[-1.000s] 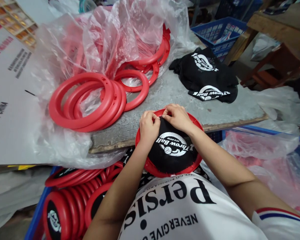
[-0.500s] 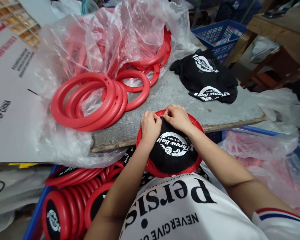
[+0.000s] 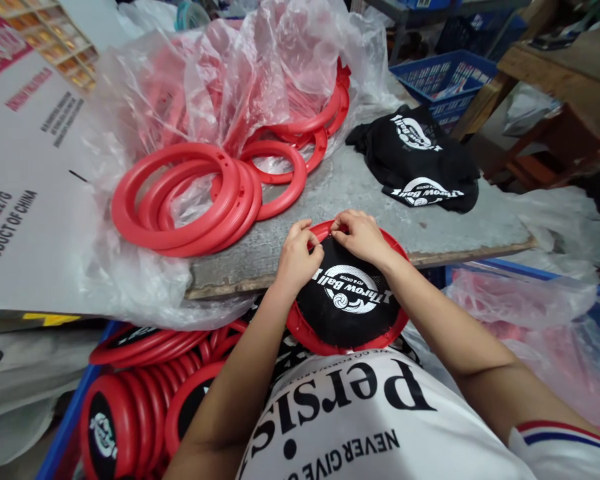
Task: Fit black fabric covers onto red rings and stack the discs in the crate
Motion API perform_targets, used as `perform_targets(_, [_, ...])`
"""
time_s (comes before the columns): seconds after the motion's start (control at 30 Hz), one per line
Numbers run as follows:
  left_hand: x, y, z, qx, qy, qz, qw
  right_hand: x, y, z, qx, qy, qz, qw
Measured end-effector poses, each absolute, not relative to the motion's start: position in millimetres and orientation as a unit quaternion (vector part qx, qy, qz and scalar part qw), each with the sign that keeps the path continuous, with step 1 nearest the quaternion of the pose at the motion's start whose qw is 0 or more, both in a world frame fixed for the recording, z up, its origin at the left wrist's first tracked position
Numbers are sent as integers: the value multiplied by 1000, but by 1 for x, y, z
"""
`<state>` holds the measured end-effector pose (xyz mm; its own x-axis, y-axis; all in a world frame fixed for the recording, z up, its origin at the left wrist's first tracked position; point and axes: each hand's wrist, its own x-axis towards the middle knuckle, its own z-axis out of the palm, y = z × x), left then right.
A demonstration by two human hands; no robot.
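A red plastic ring [image 3: 311,333] rests against my front at the table edge, tilted toward me. Inside it lies a black mesh fabric disc [image 3: 350,320] printed with a white "Throw Ball" logo. My left hand [image 3: 299,257] grips the ring's upper left rim, its fingers curled over the edge and the thumb near the fabric. At the top of the rim, my right hand [image 3: 360,237] pinches the fabric's edge against the ring. The fingertips partly hide the place where cloth and rim meet.
Loose red rings [image 3: 175,193] lie on the grey table [image 3: 325,200], beside a clear plastic bag [image 3: 220,73] full of more. Black printed fabric pieces [image 3: 415,160] are piled at right. Finished-looking red and black discs [image 3: 130,413] fill a blue crate at lower left. A printed carton [image 3: 30,200] stands left.
My left hand has shifted slightly left and its thumb and index finger have parted a little from the fabric. My right hand stays at the top rim. The view has shifted slightly.
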<state>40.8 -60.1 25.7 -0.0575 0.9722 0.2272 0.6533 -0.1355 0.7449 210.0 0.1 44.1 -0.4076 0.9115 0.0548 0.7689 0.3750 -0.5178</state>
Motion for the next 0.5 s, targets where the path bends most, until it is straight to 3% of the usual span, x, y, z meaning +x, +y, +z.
perform_targets(0.2, [37,-59,28,649,620,380,224,200,7,55,-403,-872,232,150])
perform_targets(0.5, [30,-55,30,630,626,381,259,192,5,45,-429,-860,226,160])
